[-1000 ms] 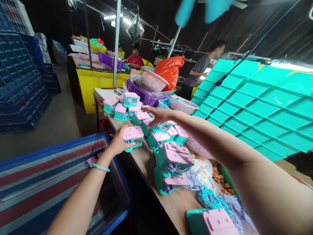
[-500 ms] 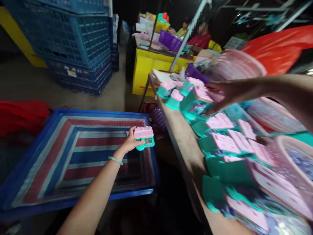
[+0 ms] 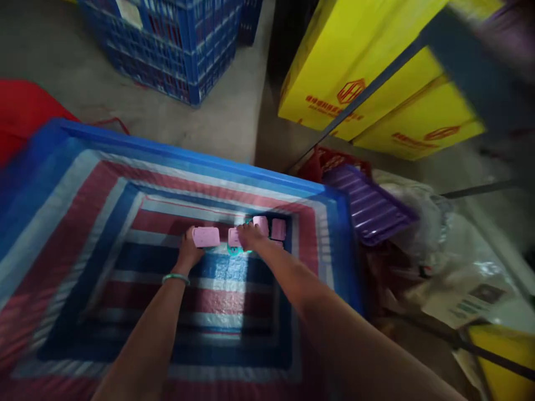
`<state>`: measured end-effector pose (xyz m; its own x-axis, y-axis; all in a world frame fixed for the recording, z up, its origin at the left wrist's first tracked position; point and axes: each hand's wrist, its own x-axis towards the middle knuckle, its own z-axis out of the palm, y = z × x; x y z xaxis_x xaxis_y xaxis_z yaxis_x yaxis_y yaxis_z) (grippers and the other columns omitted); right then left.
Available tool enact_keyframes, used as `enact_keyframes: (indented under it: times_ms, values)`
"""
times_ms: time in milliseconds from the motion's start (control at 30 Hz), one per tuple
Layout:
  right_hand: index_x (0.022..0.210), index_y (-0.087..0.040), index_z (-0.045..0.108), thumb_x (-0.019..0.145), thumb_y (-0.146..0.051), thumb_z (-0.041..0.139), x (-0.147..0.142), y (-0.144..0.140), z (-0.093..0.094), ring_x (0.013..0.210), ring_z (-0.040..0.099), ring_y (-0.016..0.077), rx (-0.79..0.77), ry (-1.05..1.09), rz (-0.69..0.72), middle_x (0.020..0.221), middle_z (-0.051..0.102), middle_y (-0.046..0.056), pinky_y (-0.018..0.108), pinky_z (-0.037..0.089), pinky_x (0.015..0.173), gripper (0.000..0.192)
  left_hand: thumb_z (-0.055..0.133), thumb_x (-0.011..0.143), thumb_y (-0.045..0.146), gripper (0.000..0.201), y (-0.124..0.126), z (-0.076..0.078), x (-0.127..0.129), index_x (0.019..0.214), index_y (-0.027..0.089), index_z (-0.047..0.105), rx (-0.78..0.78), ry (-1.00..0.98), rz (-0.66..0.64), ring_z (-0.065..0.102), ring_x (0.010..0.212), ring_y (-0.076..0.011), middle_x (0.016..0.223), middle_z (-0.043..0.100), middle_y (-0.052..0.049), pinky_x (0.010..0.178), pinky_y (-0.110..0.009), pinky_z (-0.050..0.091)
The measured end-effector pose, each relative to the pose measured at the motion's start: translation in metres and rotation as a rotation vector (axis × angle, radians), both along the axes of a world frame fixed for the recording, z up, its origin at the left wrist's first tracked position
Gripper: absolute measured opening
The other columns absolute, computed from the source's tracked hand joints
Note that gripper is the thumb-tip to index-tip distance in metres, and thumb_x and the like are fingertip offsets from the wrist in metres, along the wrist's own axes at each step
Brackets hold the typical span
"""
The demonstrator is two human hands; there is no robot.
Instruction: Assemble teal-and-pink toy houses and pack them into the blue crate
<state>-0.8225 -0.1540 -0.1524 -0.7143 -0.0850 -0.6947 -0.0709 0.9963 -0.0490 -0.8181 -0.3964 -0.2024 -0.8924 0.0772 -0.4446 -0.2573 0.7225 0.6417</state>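
Note:
Both my hands reach down into a large blue bin (image 3: 200,158) lined with red, white and blue striped sheeting. My left hand (image 3: 190,252), with a green bangle at the wrist, grips the left end of a pink-topped plastic box (image 3: 207,237). Just to its right, my right hand (image 3: 251,237) is closed over another pink-and-teal box (image 3: 234,238), and its fingers are partly hidden. Beyond that hand, more pink-topped boxes sit in the bin's far right corner, among them one box (image 3: 278,229) and a second box (image 3: 261,225).
Stacked blue crates (image 3: 167,50) stand on the floor behind the bin. Yellow cartons (image 3: 334,72) with red print are at the upper right. A purple ribbed basket (image 3: 368,206) and clear plastic bags (image 3: 413,211) lie right of the bin. Red cloth (image 3: 25,117) is at the left.
The view has swung down from the table to the bin. My right hand has moved from the boxes on the table into the bin; my left hand has lowered its box inside.

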Motion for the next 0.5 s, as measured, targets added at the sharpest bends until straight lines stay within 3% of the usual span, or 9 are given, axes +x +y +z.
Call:
enact_keyframes:
  times_ms: [67,133,233,300,367,433,500]
  values:
    - [0.141,-0.014,0.053,0.092,-0.028,0.069,-0.009,0.005,-0.05,0.13,0.052,0.032,0.002,0.045,-0.016,0.14,0.058,0.018,0.052,0.041,0.11,0.054,0.073,0.089,0.029,0.056,0.014,-0.039,-0.022,0.14,0.019,0.052,0.011,-0.002,-0.014,0.059,0.125,-0.0315,0.139,0.057,-0.014,0.104,-0.055,0.05]
    - [0.15,-0.01,0.042,0.093,-0.025,0.062,-0.016,0.012,-0.089,0.134,0.047,0.0342,0.011,0.114,-0.06,0.146,0.052,0.024,0.05,0.037,0.112,0.062,0.067,0.095,0.033,0.05,0.034,-0.072,-0.043,0.141,0.02,0.053,0.037,0.0,-0.029,0.06,0.123,-0.03,0.141,0.057,-0.013,0.102,-0.054,0.052]
    - [0.162,-0.012,0.017,0.097,-0.034,0.056,-0.013,0.025,-0.125,0.145,0.033,0.0361,0.034,0.207,-0.12,0.162,0.032,0.023,0.052,0.028,0.118,0.079,0.067,0.095,0.036,0.052,0.062,-0.11,-0.067,0.143,0.02,0.052,0.093,0.011,-0.04,0.06,0.122,-0.0303,0.142,0.056,-0.013,0.102,-0.055,0.052]
    - [0.164,-0.017,0.008,0.093,-0.045,0.063,0.002,0.034,-0.137,0.151,0.022,0.0377,0.03,0.309,-0.186,0.168,0.02,0.018,0.056,0.02,0.122,0.094,0.066,0.095,0.037,0.055,0.071,-0.125,-0.075,0.146,0.02,0.049,0.138,0.015,-0.019,0.061,0.123,-0.0308,0.142,0.057,-0.014,0.103,-0.057,0.05]
    - [0.163,-0.018,0.011,0.086,-0.052,0.07,0.022,0.045,-0.143,0.151,0.022,0.0397,0.037,0.438,-0.376,0.167,0.019,0.019,0.057,0.02,0.121,0.102,0.07,0.092,0.037,0.066,0.073,-0.134,-0.076,0.149,0.019,0.044,0.185,0.031,0.016,0.054,0.132,-0.0352,0.148,0.053,-0.015,0.109,-0.059,0.045]
    - [0.16,-0.013,0.015,0.085,-0.052,0.071,0.038,0.056,-0.147,0.147,0.031,0.0416,0.064,0.52,-0.609,0.161,0.028,0.026,0.058,0.027,0.118,0.102,0.079,0.083,0.033,0.09,0.07,-0.137,-0.07,0.156,0.016,0.03,0.226,0.057,0.05,0.036,0.149,-0.0388,0.162,0.037,-0.017,0.12,-0.058,0.034]
    - [0.158,-0.007,0.017,0.086,-0.05,0.068,0.044,0.065,-0.151,0.143,0.037,0.0428,0.089,0.518,-0.747,0.153,0.035,0.031,0.057,0.032,0.115,0.098,0.088,0.072,0.027,0.117,0.068,-0.136,-0.062,0.16,0.011,0.012,0.254,0.061,0.08,0.016,0.157,-0.0382,0.17,0.018,-0.02,0.127,-0.05,0.023]
